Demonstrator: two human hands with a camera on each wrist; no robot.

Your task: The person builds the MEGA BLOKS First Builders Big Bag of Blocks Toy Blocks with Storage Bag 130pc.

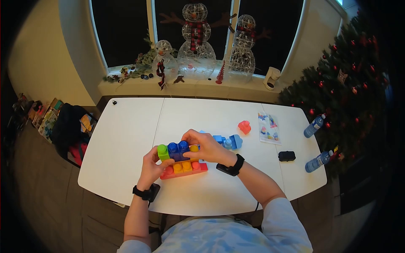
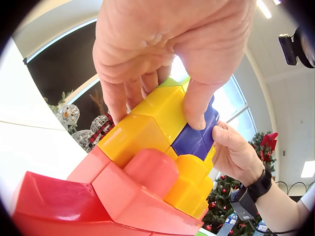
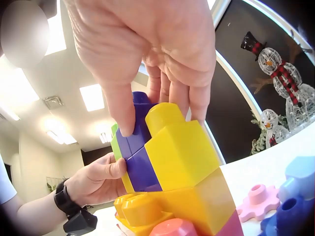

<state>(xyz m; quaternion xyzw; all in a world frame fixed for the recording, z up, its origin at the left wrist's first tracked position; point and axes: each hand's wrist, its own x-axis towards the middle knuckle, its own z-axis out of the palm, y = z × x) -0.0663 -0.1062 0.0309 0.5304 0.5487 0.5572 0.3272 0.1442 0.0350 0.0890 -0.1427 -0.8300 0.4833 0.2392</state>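
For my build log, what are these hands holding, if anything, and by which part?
The left hand and right hand grip the toy-block stack by its upper row, thumbs against the dark blue blocks, other fingers on the far side.

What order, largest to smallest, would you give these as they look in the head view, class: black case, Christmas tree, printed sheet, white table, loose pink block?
1. White table
2. Christmas tree
3. Printed sheet
4. Black case and loose pink block: too alike to rank
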